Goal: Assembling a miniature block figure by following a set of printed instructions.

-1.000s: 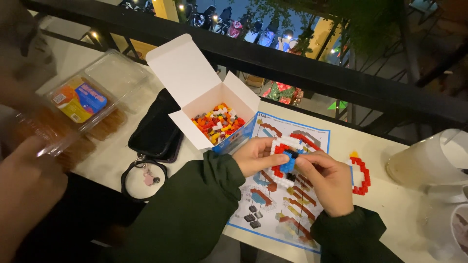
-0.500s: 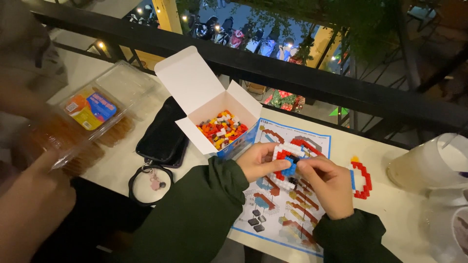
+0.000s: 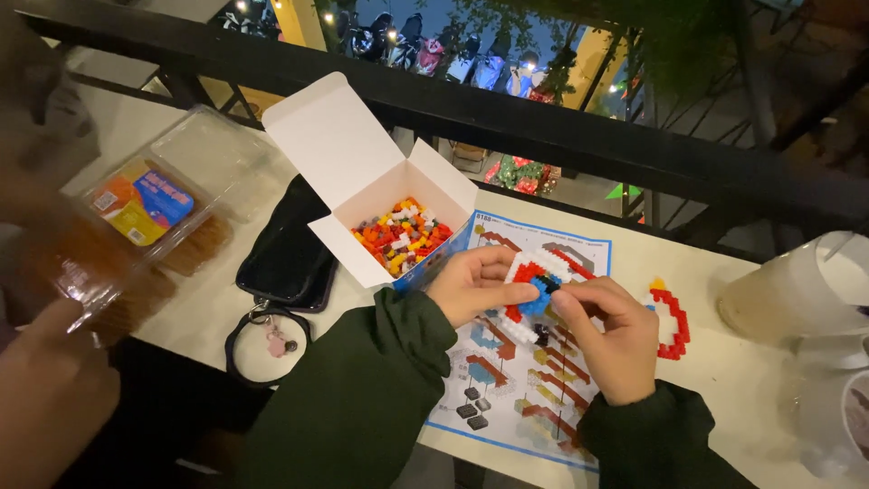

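Observation:
My left hand (image 3: 472,282) and my right hand (image 3: 605,335) meet over a printed instruction sheet (image 3: 525,398). Together they grip a small brick model (image 3: 536,282) of red, white and blue pieces, with fingertips pinching its blue part. Both arms wear dark green sleeves. An open white cardboard box (image 3: 389,195) just left of my left hand holds several small multicoloured bricks (image 3: 400,235). A flat red and white brick piece (image 3: 668,319) lies on the table right of my right hand.
A black pouch (image 3: 288,254) with a key ring (image 3: 258,337) lies left of the box. Another person's hands (image 3: 45,398) hold a clear plastic snack tray (image 3: 136,226) at far left. A white cup (image 3: 797,290) stands at right. A dark railing (image 3: 543,118) borders the table's far edge.
My hands stay on the brick model with only small finger shifts. The other person's snack tray has shifted slightly at the left.

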